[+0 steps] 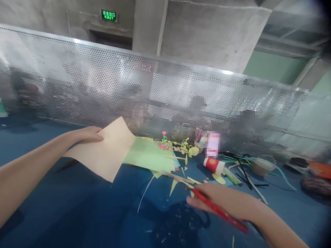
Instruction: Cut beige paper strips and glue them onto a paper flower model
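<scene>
On the left, my left hand [91, 134] grips the edge of a large cream sheet of paper [111, 148], raised and slightly bent above the blue table. My right hand [219, 199], lower right, is closed around red-handled scissors [221, 212]; motion blurs them, and their blades point left toward the paper scraps. A stack of light green paper [150, 153] lies between my hands, with the cream sheet overlapping its left side. Yellow paper offcuts [174, 186] are scattered near the scissors' tips.
Paper flowers and yellow cut pieces [192, 151] lie beyond the green stack. A red and white paper cup [214, 166] lies on its side, near pipe cleaners [252, 182] and a small basket [263, 165]. A perforated metal screen [108, 79] stands along the table's far side.
</scene>
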Tool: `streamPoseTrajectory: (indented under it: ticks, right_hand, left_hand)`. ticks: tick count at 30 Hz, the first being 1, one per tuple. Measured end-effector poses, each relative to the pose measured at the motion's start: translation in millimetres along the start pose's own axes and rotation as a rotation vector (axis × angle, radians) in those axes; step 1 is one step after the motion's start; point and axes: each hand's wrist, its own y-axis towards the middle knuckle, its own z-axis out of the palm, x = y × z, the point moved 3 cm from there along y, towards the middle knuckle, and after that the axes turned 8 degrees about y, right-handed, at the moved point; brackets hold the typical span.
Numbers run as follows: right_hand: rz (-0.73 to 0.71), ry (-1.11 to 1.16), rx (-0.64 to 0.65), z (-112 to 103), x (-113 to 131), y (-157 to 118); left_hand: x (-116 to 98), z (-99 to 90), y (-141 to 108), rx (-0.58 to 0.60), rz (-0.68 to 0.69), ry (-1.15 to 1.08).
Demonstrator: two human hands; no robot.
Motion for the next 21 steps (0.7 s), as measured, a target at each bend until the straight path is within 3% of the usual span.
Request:
streamPoseTrajectory:
  ticks: [3, 5, 8, 9, 13, 15, 18, 21]
  right_hand:
    - [0.062, -0.140, 0.077, 19.6, 3.3, 0.7]
    - [0.052, -0.153, 0.113, 30.6, 8.5, 0.1]
    - [0.046, -0.128, 0.142, 40.7, 14.2, -3.2]
    - [0.058, -0.123, 0.139, 42.2, 14.8, -4.1]
    - [0.056, -0.113, 0.124, 41.6, 14.9, -2.7]
    - [0.011, -0.093, 0.168, 38.6, 15.4, -0.6]
    - [-0.059, -0.053, 0.264, 33.3, 17.1, 0.9]
    - [-0.103, -0.040, 0.325, 30.8, 20.0, 0.5]
  left_hand:
    - [6.8, -1.6, 9.4, -0.043, 0.003, 0.311]
    - [4.1, -1.8, 8.6, -0.133, -0.020, 0.392]
    - [-15.4, 5.6, 0.0, -0.236, -0.031, 0.417]
    - [-29.3, 12.0, -4.2, -0.265, 0.073, 0.402]
    - [-90.4, 62.9, -29.6, -0.110, 0.274, 0.314]
    - [-119.8, 97.6, -51.0, 0.108, 0.397, 0.253]
    - [-149.5, 135.5, -87.7, 0.299, 0.521, 0.216]
    - [-163.0, 147.9, -111.5, 0.297, 0.615, 0.239]
